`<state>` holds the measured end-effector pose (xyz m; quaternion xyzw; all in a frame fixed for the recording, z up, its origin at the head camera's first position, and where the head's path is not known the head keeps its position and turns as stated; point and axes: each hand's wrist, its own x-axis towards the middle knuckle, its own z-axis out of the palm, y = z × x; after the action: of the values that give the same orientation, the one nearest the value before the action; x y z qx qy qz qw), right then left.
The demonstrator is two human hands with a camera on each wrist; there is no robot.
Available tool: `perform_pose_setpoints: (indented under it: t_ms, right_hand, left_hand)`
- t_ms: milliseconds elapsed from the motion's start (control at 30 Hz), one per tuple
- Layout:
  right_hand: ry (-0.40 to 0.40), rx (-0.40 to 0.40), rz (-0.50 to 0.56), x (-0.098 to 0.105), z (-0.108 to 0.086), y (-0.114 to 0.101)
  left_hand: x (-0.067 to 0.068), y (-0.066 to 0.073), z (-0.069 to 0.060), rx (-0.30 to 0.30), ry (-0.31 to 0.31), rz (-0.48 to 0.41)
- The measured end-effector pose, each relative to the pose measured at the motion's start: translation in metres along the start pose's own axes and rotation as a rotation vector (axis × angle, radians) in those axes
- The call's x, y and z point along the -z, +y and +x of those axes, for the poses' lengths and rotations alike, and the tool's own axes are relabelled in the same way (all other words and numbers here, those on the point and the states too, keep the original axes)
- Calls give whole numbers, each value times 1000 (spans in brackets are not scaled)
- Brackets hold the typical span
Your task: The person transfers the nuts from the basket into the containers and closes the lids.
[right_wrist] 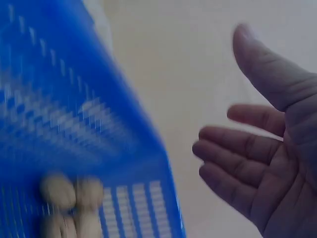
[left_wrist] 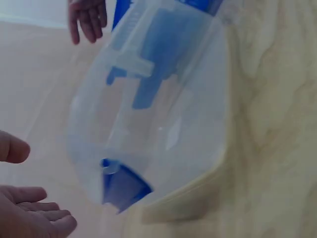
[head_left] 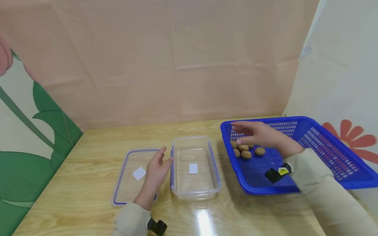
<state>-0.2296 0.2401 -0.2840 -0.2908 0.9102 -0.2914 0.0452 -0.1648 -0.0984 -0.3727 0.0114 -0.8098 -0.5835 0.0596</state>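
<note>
Creased cream-cloth sleeves (head_left: 316, 177) reach over a pale, wood-grained table (head_left: 88, 170), where a rectangular blue plastic basket (head_left: 265, 190) with slotted walls stands right of a clear, rounded-corner plastic container (head_left: 196, 185) and a flat, blue-lined transparent lid (head_left: 127, 188). The person's right hand (head_left: 261, 134) hovers over the basket's left end and the left hand (head_left: 156, 170) beside the container, near the lid's edge, both with released, loosely extended fingers grasping nothing. Wrinkled, roundish brown walnuts (head_left: 246, 155) cluster on the basket's floor near the right hand, one slightly apart.
</note>
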Motion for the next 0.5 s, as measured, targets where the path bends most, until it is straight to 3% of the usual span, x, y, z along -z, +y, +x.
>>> perform_pose_setpoints:
  t_ms: [167,367,500]
  right_hand:
    - [-38,-41,39,8,-5,31]
    - [-91,-102,145,14,-18,66]
    - [-86,-114,222,15,-24,86]
  left_hand:
    - [-13,-13,-5,30,66,-180]
    - [-29,-21,-13,84,131,-300]
    - [-37,-24,-18,82,159,-353]
